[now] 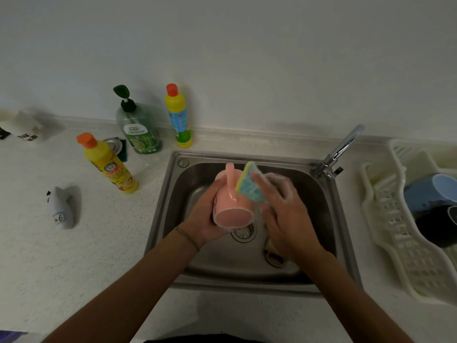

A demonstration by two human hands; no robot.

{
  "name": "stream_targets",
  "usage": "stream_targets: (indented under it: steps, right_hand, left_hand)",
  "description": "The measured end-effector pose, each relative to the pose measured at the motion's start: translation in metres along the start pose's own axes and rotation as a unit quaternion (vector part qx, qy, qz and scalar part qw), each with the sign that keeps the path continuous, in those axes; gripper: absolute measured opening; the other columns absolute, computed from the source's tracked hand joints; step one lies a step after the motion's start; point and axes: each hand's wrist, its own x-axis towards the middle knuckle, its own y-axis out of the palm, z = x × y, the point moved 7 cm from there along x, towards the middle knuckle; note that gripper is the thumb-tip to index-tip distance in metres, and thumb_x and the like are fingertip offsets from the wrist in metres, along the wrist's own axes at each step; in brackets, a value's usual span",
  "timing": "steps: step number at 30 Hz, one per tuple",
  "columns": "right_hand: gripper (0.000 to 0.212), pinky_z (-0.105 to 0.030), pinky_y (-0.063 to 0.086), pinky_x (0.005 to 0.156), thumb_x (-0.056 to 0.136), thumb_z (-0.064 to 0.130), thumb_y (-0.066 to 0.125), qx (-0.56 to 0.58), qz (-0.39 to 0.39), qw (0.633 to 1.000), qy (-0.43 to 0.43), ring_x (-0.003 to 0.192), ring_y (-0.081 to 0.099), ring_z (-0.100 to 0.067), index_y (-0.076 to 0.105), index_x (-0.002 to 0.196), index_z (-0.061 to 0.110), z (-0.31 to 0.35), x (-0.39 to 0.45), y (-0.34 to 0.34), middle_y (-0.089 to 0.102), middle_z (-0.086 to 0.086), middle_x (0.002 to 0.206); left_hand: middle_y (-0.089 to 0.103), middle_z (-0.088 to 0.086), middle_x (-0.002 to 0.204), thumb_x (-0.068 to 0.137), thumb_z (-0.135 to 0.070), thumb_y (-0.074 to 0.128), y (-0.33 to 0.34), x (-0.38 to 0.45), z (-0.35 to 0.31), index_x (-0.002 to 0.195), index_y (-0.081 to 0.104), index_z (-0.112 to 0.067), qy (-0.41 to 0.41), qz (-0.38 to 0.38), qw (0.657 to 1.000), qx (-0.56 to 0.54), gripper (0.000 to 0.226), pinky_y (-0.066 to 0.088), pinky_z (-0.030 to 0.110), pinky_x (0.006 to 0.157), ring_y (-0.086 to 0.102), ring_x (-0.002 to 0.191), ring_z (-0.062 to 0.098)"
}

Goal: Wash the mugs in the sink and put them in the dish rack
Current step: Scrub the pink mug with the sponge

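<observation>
Over the steel sink [173, 194], my left hand [206, 219] grips a pink mug [232, 206] lying on its side, base toward me and handle up. My right hand [284, 211], foamy with suds, holds a yellow and blue sponge [249, 181] against the mug's right side. Another mug [272, 253] lies in the sink basin, mostly hidden under my right wrist. On the right, the white dish rack [400, 243] holds a blue mug [430, 191] and a dark one [437, 226].
The faucet [338, 152] stands at the sink's back right corner, no water running. On the counter left are two yellow bottles [108, 164] [179, 117], a green pump bottle [139, 127], a sink strainer [113, 144] and a white object [60, 206]. The drain [243, 232] lies below the mug.
</observation>
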Motion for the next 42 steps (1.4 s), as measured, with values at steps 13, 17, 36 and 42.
stream_targets:
  steps: [13,17,36,42]
  right_hand:
    - [0.087,-0.042,0.060,0.078,0.080,0.016,0.081,-0.150,0.022,0.981,-0.120,0.114,0.053,-0.030,0.035,0.152,0.026,0.017,-0.005,0.025,0.037,-0.005,0.156]
    - [0.077,-0.041,0.059,0.076,0.086,0.012,0.067,-0.122,-0.004,0.987,-0.102,0.112,0.049,-0.027,0.032,0.153,0.029,0.018,0.004,0.021,0.035,-0.003,0.160]
    - [0.033,-0.020,0.050,0.075,0.102,0.041,0.049,0.136,0.035,0.988,0.067,0.088,0.063,-0.003,0.065,0.127,0.027,0.002,0.028,-0.012,0.067,0.016,0.100]
    - [0.022,-0.018,0.043,0.061,0.100,0.027,0.059,0.101,0.063,0.988,0.093,0.067,0.059,0.000,0.071,0.118,0.025,-0.015,0.031,-0.026,0.061,0.019,0.075]
  left_hand:
    - [0.069,0.016,0.117,0.090,-0.051,0.055,0.010,-0.006,0.006,0.125,0.066,-0.017,0.008,-0.021,0.999,0.036,0.050,0.058,0.040,0.085,0.068,0.100,0.026]
    - [0.070,0.017,0.118,0.086,-0.050,0.061,0.012,-0.007,0.001,0.129,0.066,-0.017,0.006,-0.036,0.998,0.044,0.054,0.050,0.045,0.096,0.067,0.102,0.029]
    - [0.073,0.012,0.118,0.066,-0.040,0.084,0.002,-0.018,-0.024,0.130,0.064,-0.018,0.157,-0.153,0.929,0.299,0.070,0.062,0.043,0.086,0.071,0.108,0.030]
    - [0.068,0.005,0.119,0.076,-0.017,0.089,-0.002,-0.025,-0.050,0.126,0.061,-0.018,0.237,-0.179,0.871,0.391,0.058,0.056,0.028,0.079,0.066,0.111,0.023]
